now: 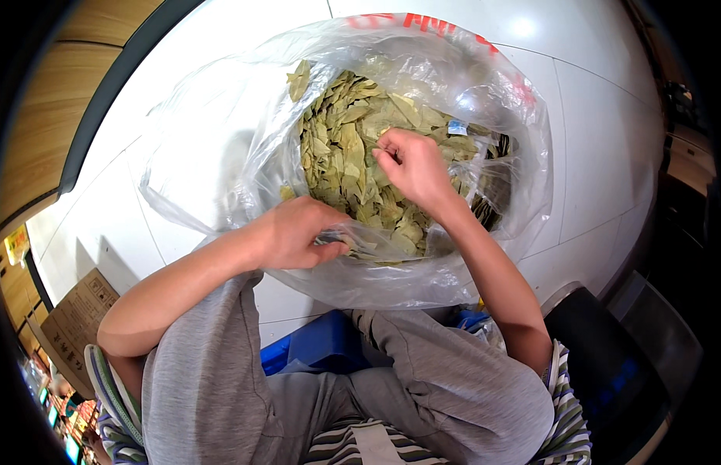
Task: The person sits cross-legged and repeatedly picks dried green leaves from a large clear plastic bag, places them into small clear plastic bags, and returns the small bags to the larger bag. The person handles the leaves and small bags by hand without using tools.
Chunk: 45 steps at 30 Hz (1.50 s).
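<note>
A large clear plastic bag (523, 124) with red print on its rim stands open on the floor. Many dried greenish-brown leaves, like bay leaves (349, 155), fill its left and middle. Over the leaves is my right hand (414, 167), its fingers curled and pinched together; whatever is between the fingertips is hidden. At the bag's near side, my left hand (298, 232) grips clear plastic film (376, 236) between thumb and fingers, with leaves showing through or beside it. I cannot tell whether this film is the big bag's edge or a smaller bag.
Inside the bag at right lie a small blue-and-white packet (457, 126) and a stack of dark-edged pieces (488, 209). Below my knees is a blue plastic object (325, 341). A cardboard box (77, 322) stands left, a dark bin-like object (604, 349) right.
</note>
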Motion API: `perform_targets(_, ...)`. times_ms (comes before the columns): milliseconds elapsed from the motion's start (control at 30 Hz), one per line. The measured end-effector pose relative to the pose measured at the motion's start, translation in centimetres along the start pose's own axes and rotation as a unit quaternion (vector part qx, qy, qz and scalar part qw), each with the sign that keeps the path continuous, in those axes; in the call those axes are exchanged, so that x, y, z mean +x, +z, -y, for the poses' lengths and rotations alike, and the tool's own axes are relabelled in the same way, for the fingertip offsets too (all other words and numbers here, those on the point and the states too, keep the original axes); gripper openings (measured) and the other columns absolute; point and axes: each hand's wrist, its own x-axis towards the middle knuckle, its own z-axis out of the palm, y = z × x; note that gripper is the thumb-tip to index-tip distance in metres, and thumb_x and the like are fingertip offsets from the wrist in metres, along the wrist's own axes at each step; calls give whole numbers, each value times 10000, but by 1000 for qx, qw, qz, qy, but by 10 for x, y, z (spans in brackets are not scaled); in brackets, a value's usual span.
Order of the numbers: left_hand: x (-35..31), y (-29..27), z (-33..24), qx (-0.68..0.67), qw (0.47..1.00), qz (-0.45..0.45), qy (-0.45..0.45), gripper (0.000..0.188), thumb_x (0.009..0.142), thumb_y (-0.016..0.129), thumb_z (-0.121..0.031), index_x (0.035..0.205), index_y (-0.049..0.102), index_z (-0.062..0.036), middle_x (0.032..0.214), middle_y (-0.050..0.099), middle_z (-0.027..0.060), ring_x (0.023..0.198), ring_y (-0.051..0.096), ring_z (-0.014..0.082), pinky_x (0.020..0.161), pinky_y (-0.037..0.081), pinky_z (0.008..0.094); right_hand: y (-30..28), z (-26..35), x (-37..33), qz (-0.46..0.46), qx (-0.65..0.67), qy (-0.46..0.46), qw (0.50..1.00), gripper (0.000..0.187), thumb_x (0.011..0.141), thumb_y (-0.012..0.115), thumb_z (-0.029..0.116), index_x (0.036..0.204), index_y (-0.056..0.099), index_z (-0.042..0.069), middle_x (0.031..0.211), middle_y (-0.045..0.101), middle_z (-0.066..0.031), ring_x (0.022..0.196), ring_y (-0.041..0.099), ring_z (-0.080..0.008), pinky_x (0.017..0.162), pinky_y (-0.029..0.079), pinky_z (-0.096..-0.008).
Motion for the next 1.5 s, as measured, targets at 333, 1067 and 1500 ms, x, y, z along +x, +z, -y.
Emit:
perform_targets(333, -2, 8, 18, -16, 995, -43, 86, 144, 853, 688, -134, 907, 645, -7, 780, 640, 163, 679, 628, 361, 628, 486, 432, -22, -14, -1, -23, 110, 121, 986, 174, 890, 634, 139, 891, 660, -33, 589, 559, -61, 528, 491, -100, 529, 419, -285)
perform_targets(1067, -6, 4, 18, -19, 994, -50, 90, 165, 852, 694, -142, 914, 653, 5, 794, 645, 177, 669, 629, 343, 615, 477, 432, -21, -9, 5, -57, 3, 124, 991, 195, 854, 680, 172, 880, 650, -19, 840, 629, -140, 604, 595, -229, 604, 492, -357)
perform_targets(1500, -6, 4, 16, -31, 996, -38, 68, 176, 861, 685, -143, 955, 663, 4, 816, 652, 184, 690, 634, 350, 640, 486, 431, 2, 1, 4, -71, -208, -147, 964, 321, 733, 744, 94, 1039, 654, 62, 1049, 590, -97, 954, 601, -300, 818, 468, -436)
